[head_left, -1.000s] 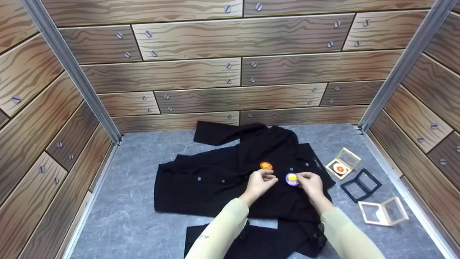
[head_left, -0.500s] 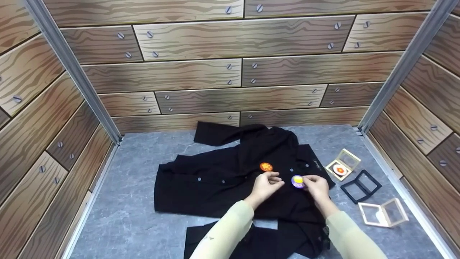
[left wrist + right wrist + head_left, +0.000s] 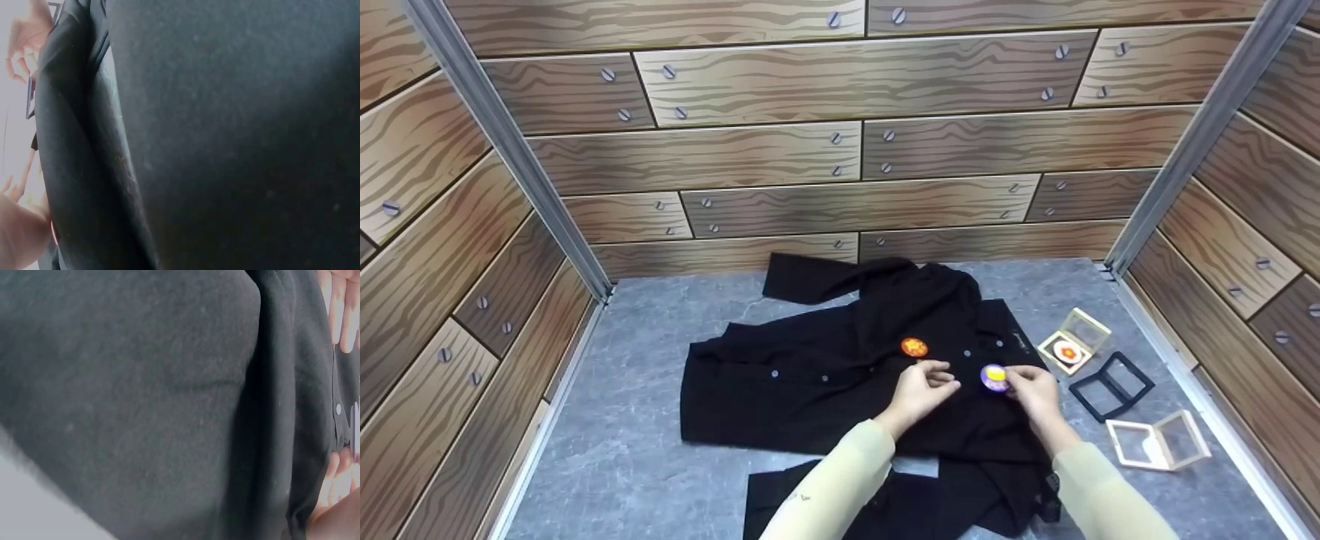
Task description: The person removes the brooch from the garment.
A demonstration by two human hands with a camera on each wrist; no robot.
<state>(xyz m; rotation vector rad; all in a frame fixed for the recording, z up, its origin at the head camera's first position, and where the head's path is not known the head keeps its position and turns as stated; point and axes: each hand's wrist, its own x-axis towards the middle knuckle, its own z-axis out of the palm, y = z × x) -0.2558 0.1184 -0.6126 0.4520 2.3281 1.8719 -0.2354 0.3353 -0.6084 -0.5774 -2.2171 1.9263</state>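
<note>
My right hand [image 3: 1036, 397] pinches the edge of a round purple and yellow badge [image 3: 993, 377] between thumb and fingers, held above a black buttoned shirt [image 3: 780, 412]. My left hand [image 3: 919, 394] is over the shirt's middle, fingers loosely bent and holding nothing. Just beyond its fingertips an orange badge with a yellow star [image 3: 915, 346] lies on the shirt. Black cloth fills most of both wrist views. The badge appears edge-on by the right hand [image 3: 337, 498] in the right wrist view. Its back is hidden.
To the right of the shirt stand three opened small cases: a gold one [image 3: 1069, 352] with a white and red flower badge, a black one [image 3: 1112, 386], and a pale one [image 3: 1155, 442] with something white inside. Wood-patterned walls [image 3: 750, 157] enclose the grey floor [image 3: 615, 390].
The right hand has moved right with the purple and yellow badge. My left hand has also shifted slightly right and down, away from the orange badge, which now shows fully.
</note>
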